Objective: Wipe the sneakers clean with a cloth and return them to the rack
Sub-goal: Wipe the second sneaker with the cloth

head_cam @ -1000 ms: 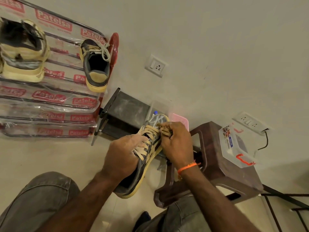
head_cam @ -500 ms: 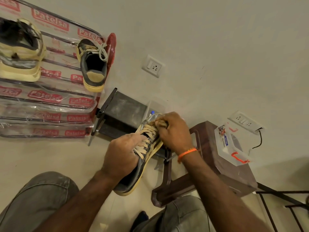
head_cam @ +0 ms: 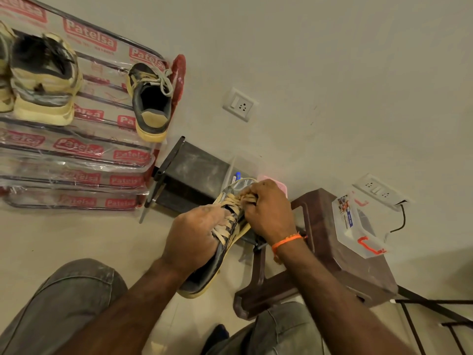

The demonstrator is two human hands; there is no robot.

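Our left hand [head_cam: 192,242] gripped the sneaker [head_cam: 225,242] mid-air at six o'clock from the rack [head_cam: 76,155]; our right hand [head_cam: 268,208] had its fingers [head_cam: 249,196] pinching the laces at its toe.

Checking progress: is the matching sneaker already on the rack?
Yes, a dark sneaker sits on the rack while both hands hold its mate.
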